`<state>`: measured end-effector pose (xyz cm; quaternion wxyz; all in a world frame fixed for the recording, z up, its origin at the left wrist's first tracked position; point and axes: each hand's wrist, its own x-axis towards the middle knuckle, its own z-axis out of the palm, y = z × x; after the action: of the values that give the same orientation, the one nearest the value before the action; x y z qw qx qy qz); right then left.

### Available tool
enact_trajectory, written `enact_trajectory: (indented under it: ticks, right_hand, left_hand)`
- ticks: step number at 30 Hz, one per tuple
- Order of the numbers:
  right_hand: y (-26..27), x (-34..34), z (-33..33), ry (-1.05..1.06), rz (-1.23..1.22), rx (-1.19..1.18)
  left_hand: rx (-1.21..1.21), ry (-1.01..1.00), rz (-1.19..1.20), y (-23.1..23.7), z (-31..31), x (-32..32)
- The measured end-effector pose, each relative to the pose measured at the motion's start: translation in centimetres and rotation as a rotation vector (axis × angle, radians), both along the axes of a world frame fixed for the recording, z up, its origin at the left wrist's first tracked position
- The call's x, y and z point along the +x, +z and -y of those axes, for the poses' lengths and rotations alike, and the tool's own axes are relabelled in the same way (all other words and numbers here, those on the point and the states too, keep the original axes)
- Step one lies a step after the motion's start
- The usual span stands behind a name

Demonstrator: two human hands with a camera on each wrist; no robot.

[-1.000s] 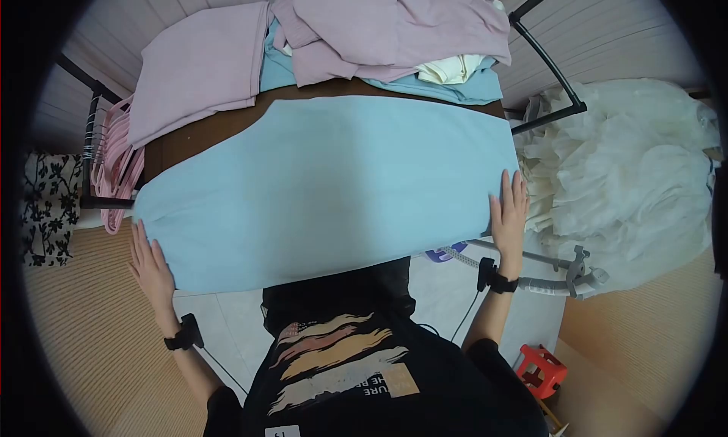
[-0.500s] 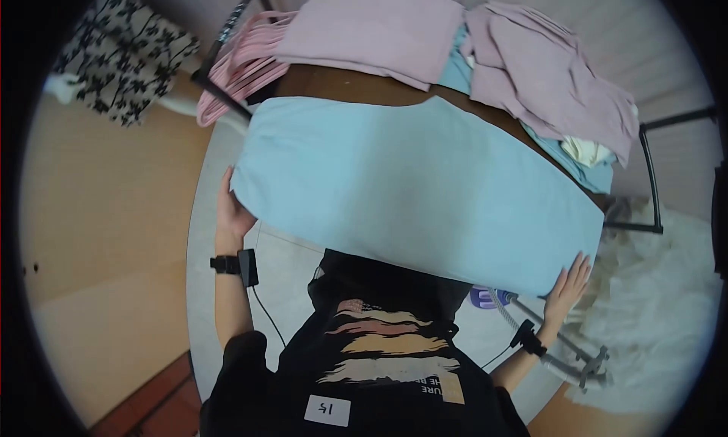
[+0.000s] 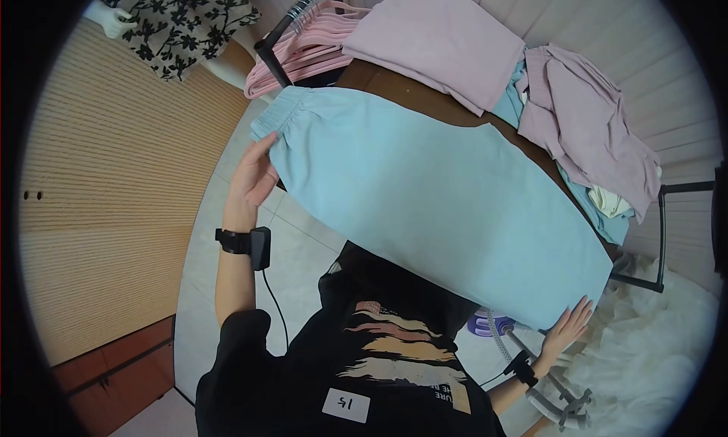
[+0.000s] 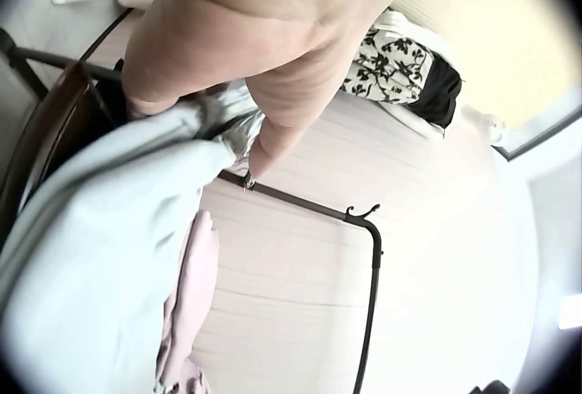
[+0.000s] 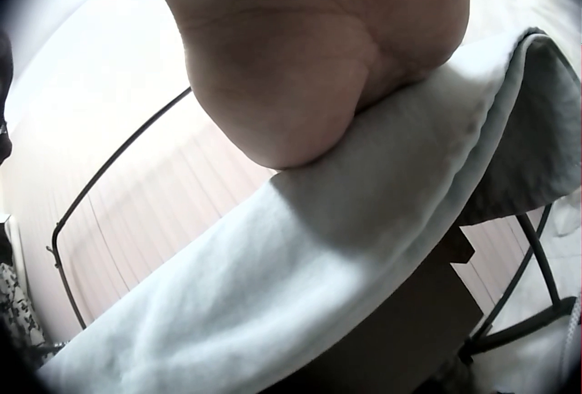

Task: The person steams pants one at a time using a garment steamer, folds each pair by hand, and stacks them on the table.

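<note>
A light blue garment (image 3: 425,187), folded lengthwise with a gathered elastic band at its left end, lies over a brown table (image 3: 409,96). My left hand (image 3: 252,175) pinches the garment's near edge beside that band. In the left wrist view, the thumb and fingers of this hand (image 4: 264,48) close round the gathered cloth (image 4: 118,203). At the opposite end, my right hand (image 3: 565,335) rests with extended fingers on the cloth's lower right corner. The right wrist view shows the palm's heel (image 5: 318,66) against the fabric (image 5: 245,276); its fingers are hidden there.
Folded pink cloth (image 3: 447,43) and a looser pink garment (image 3: 584,111) lie along the table's back. Pink hangers (image 3: 318,39) hang at the rack's left end. White ruffled fabric (image 3: 652,346) and a grey stand (image 3: 565,410) are at right.
The head view has swung left, shifting the scene rightward. My left hand has moved from lying flat at the garment's left edge to pinching it, and the gathered band now shows. My right hand stays at its corner.
</note>
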<state>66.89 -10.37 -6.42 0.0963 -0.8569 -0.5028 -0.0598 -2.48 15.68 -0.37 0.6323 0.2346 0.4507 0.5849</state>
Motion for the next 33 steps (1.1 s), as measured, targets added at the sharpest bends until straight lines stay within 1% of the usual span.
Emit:
enact_trajectory:
  ticks: [2, 3, 5, 6, 8, 9, 11, 12, 14, 15, 17, 19, 21, 22, 23, 25, 26, 28, 29, 31, 33]
  right_hand:
    - [-0.1, 0.2, 0.0, -0.001, 0.001, -0.005]
    - [-0.1, 0.2, 0.0, -0.009, 0.003, -0.012]
    - [0.0, 0.1, 0.1, -0.007, 0.003, -0.016]
    - [0.1, 0.0, 0.0, -0.005, 0.004, -0.023]
    - [-0.2, 0.1, 0.0, 0.005, 0.004, -0.007]
    - [-0.2, 0.3, 0.1, 0.023, 0.003, 0.008]
    - [-0.1, 0.3, 0.2, 0.016, 0.001, -0.004]
    - [-0.1, 0.2, 0.0, 0.012, -0.008, -0.015]
    - [0.3, 0.2, -0.2, 0.046, -0.004, -0.017]
    - [0.7, 0.0, -0.4, 0.078, -0.003, -0.021]
    - [1.9, -1.2, -1.2, 0.106, -0.013, -0.054]
    - [3.0, -3.1, -2.4, 0.13, -0.027, -0.089]
    - [3.8, -5.4, -4.1, 0.224, -0.042, -0.099]
    - [4.2, -6.6, -4.9, 0.26, -0.056, -0.101]
    - [4.7, -8.1, -5.9, 0.246, -0.058, -0.105]
    - [5.7, -10.5, -7.6, 0.367, -0.119, -0.107]
    - [5.9, -11.3, -8.3, 0.336, -0.112, -0.107]
    - [5.9, -12.2, -9.4, 0.424, -0.145, -0.088]
    - [5.6, -11.8, -9.7, 0.397, -0.141, -0.085]
    - [5.0, -10.2, -9.5, 0.344, -0.084, -0.036]
    - [5.0, -7.9, -8.5, 0.237, -0.046, -0.04]
  left_hand:
    - [-0.129, 0.14, 0.052, 0.1, -0.2, 1.5]
    - [-0.127, 0.139, 0.051, -0.2, -0.3, 1.3]
    - [-0.217, 0.119, 0.159, -1.3, -0.7, 0.9]
    - [-0.214, 0.112, 0.16, -1.2, -0.8, 1.1]
    - [-0.185, 0.1, 0.04, -1.0, -1.0, 1.4]
    - [-0.185, 0.095, 0.044, -1.0, -1.0, 1.5]
    - [-0.163, 0.147, 0.027, -0.8, -1.1, 1.3]
    - [-0.161, 0.149, 0.032, -0.9, -1.1, 0.8]
    - [-0.194, 0.082, 0.173, -1.1, -1.3, -1.2]
    - [-0.194, 0.083, 0.177, -1.3, -1.4, -2.2]
    - [-0.263, 0.099, 0.296, -1.8, -1.7, -4.4]
    - [-0.257, 0.113, 0.28, -1.9, -1.8, -6.9]
    - [-0.252, 0.126, 0.26, -1.6, -1.7, -9.6]
    - [-0.26, 0.218, 0.223, -1.2, -1.6, -10.9]
    - [-0.269, 0.303, 0.183, -0.9, -1.6, -12.3]
    - [-0.231, 0.285, 0.161, -2.6, -1.6, -18.7]
    - [-0.212, 0.283, 0.139, -2.0, -1.4, -19.8]
    - [-0.173, 0.284, 0.095, -1.2, -0.7, -22.9]
    - [-0.151, 0.285, 0.073, -1.2, -0.4, -24.3]
    - [0.281, -0.069, -0.49, -0.2, 2.5, -23.9]
    - [0.297, -0.112, -0.643, 2.1, 3.7, -22.0]
